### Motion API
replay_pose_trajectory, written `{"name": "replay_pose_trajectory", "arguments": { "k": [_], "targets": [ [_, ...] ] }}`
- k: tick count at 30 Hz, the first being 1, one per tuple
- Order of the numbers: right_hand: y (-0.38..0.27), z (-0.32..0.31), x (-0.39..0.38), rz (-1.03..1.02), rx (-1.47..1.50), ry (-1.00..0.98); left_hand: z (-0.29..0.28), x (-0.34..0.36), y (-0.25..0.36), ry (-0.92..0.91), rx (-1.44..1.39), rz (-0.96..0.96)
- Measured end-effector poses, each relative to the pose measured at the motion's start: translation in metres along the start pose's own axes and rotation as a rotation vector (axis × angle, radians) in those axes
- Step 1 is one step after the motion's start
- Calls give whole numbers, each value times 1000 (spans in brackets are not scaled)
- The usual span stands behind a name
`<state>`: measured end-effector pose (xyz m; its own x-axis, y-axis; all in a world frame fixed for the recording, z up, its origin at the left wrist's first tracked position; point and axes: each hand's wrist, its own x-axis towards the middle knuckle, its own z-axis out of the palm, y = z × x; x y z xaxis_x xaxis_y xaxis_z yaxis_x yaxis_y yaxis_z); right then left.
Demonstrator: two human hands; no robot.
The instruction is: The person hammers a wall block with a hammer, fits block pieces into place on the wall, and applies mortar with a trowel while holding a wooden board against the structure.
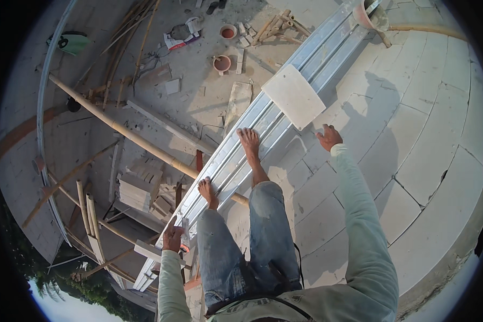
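Observation:
My bare feet rest on long ribbed metal planks (225,155) laid diagonally over a bamboo pole. My left hand (172,236) is at the planks' lower-left edge, beside a small grey-and-orange tool (184,247); whether its fingers grip anything is unclear. My right hand (328,136) hovers open over the pale block wall, fingers slightly bent and apart, just below a pale rectangular slab (293,96) lying across the planks. At the far upper end of the planks sits a bucket (365,16).
Bamboo poles (110,126) cross at left above a littered lower floor (198,96), with stacked blocks (137,190) and small red buckets (221,63). A block wall (413,134) fills the right, my shadow on it. Trees (64,279) show beyond the lower-left edge.

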<state>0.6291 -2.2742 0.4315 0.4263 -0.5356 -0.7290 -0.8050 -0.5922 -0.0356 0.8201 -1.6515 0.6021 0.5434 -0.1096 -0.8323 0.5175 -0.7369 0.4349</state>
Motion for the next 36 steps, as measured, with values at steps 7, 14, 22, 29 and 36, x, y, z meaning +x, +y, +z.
{"name": "replay_pose_trajectory", "arguments": {
  "k": [7, 14, 22, 29, 36],
  "targets": [
    [-2, 35, 134, 8, -117, 92, 45, 34, -32, -34, -7, -149],
    [7, 58, 246, -59, 13, 217, 74, 80, -23, 58, 56, -177],
    [-11, 74, 272, -52, 524, 96, 97, 100, -34, 48, 61, -146],
    [-88, 86, 196, -132, 34, 409, 89, 109, -35, 58, 136, -182],
    [-117, 123, 98, -139, -153, 441, 74, 95, -59, 80, 26, -156]
  ]
}}
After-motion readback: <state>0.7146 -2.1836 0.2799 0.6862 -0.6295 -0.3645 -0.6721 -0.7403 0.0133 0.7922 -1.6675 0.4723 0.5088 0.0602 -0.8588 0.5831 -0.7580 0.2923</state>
